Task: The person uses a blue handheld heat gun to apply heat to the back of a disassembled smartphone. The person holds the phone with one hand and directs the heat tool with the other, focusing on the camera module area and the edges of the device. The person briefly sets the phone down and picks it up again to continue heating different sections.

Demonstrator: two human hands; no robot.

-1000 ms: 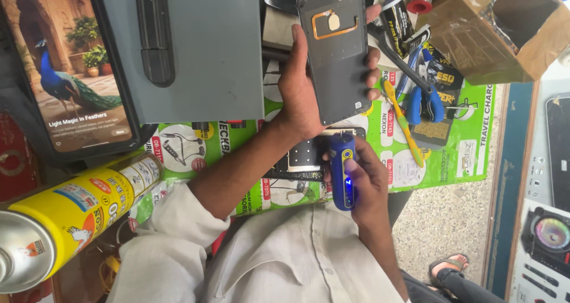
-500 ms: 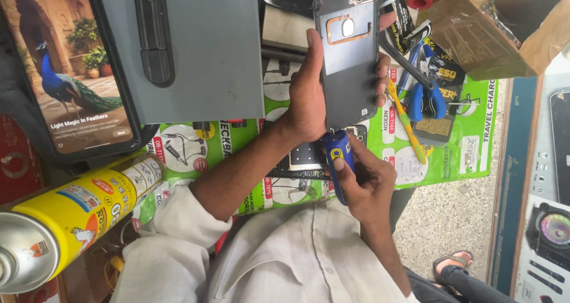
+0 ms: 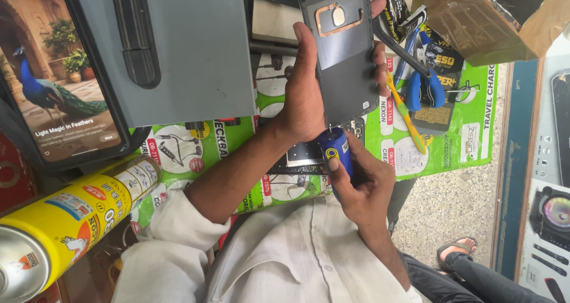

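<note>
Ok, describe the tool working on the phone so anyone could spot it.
Over the green packaging sheets, the left hand holds an opened dark phone. At its lower edge, the right hand grips a screwdriver. Its stubby blue handle with a yellow mark sets it apart from the slim yellow tool and blue-handled pliers nearby.

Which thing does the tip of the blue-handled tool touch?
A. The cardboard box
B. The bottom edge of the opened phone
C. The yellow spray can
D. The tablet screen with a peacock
B: the blue-handled screwdriver in one hand meets the bottom edge of the opened phone, which the other hand holds.
</note>
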